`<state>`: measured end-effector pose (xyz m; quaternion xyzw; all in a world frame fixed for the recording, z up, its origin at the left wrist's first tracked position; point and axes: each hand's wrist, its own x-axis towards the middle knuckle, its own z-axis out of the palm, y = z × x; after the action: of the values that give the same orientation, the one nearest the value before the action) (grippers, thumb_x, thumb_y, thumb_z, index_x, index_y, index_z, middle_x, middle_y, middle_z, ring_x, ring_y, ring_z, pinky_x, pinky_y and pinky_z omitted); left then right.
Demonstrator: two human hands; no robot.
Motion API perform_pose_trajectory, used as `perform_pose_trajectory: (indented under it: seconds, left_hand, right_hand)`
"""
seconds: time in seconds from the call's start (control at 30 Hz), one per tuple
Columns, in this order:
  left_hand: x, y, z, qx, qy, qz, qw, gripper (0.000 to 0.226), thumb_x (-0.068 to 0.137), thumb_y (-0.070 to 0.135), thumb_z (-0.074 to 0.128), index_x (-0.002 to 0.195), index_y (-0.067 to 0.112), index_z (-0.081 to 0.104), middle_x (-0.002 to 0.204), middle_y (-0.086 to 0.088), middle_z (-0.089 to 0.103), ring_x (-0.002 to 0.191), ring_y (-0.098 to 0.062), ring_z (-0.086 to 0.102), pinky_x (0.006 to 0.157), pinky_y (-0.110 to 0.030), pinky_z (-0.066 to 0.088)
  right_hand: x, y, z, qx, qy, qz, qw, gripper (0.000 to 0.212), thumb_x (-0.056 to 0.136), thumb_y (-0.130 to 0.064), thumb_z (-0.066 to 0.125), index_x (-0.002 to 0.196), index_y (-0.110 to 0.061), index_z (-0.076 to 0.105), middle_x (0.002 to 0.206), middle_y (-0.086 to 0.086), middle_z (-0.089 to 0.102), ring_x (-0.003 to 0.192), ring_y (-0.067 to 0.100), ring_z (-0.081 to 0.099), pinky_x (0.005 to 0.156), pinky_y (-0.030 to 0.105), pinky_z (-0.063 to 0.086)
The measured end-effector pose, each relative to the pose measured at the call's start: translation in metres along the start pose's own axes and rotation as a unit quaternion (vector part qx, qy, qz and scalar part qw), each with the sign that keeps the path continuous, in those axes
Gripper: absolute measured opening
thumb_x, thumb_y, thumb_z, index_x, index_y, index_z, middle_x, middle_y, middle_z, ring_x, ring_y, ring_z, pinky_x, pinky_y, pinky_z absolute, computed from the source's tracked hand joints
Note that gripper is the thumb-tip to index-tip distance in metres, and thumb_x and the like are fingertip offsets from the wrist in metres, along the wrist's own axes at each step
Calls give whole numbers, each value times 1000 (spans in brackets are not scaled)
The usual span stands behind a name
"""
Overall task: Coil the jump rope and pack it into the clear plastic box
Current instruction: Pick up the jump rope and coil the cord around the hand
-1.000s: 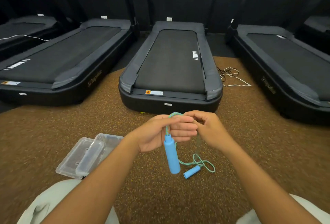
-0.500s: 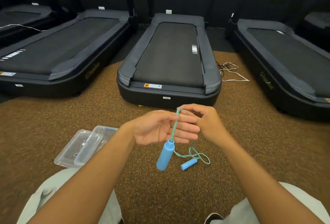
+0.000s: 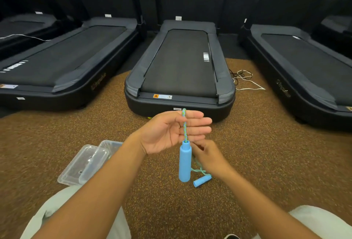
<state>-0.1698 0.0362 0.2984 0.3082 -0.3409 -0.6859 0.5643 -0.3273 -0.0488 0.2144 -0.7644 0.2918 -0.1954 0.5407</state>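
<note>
My left hand point(image 3: 167, 134) is raised palm up with its fingers straight. The teal jump rope point(image 3: 184, 126) runs over its top edge and down across the fingers. One blue handle point(image 3: 184, 162) hangs upright from that rope just below the palm. My right hand point(image 3: 209, 158), blurred, sits lower and to the right behind the handle, its fingers curled at the rope. A loose loop of the rope and the second blue handle point(image 3: 202, 180) lie on the carpet beneath it. The clear plastic box point(image 3: 83, 164) lies open on the floor to the left, apart from both hands.
Three black treadmills stand ahead; the middle one point(image 3: 179, 63) has its rear edge just beyond my hands. Loose cables point(image 3: 245, 80) lie between the middle and right treadmills. Brown speckled carpet point(image 3: 276, 153) covers the floor. My knees show at the bottom corners.
My left hand has opened flat, with the rope now laid over it. My right hand has dropped from beside the left hand's fingers to below it. The hanging handle has swung back to vertical.
</note>
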Motion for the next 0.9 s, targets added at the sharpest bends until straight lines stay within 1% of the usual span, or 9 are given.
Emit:
perform_pose_trajectory:
  seconds: [0.07,0.1,0.17,0.3,0.43,0.57,0.7,0.8,0.9]
  left_hand:
    - [0,3,-1,7,11,6,1000,38,97,9,41,128,-1,61,136,-25,62,122,-38,64,106,-49,50]
    - [0,4,-2,6,18,9,1000,38,97,8,40,128,-1,60,136,-25,62,121,-38,65,105,-49,51]
    - [1,5,-4,4,27,9,1000,39,98,8,38,129,-2,59,135,-24,63,116,-36,68,103,-48,53]
    - [0,5,-5,-12,11,5,1000,43,95,9,42,132,2,61,134,-23,64,110,-33,71,103,-49,52]
    - [1,2,-9,-22,21,-6,1000,48,97,16,43,143,2,52,137,-24,61,118,-34,67,107,-49,49]
    - [2,3,-10,-13,40,-3,999,44,101,15,37,138,2,56,137,-23,62,122,-34,65,106,-47,50]
    - [1,8,-10,-21,46,4,999,43,100,20,42,134,2,61,135,-22,63,119,-32,67,103,-45,53]
    - [1,9,-14,-8,63,3,998,44,103,22,40,138,2,56,139,-21,61,122,-34,64,102,-46,53]
    - [1,8,-19,-7,69,2,998,45,106,22,34,142,2,52,142,-21,59,129,-36,59,106,-48,49]
  right_hand:
    - [-6,9,15,5,-36,23,999,44,105,-18,56,72,-41,73,64,-1,69,57,1,47,57,26,42]
    - [-7,14,22,1,-58,34,998,41,105,-19,57,76,-42,76,85,15,75,67,11,53,63,40,52]
    - [-11,16,30,-14,-101,49,994,37,102,-21,57,83,-43,78,114,25,73,76,29,60,80,61,56]
    - [-17,0,20,4,-96,40,995,29,105,-18,53,100,-26,80,78,4,69,64,15,55,65,34,46]
    - [-12,-13,-1,5,0,-2,1000,23,104,-18,58,94,-18,78,79,14,71,58,11,62,60,36,50]
    - [-12,-28,-5,-4,18,-12,1000,30,104,-22,59,77,-20,73,58,-8,67,45,7,53,49,30,45]
    - [-19,-34,0,-5,-10,-27,1000,23,103,-24,60,88,-30,76,72,4,70,45,16,52,40,28,42]
    - [-18,-37,-1,-36,-20,-29,999,29,103,-30,59,79,-22,73,70,12,71,43,20,52,46,29,42]
    - [-18,-38,-3,-61,-42,-24,997,23,103,-31,59,92,-22,77,73,10,73,43,21,53,43,25,42]
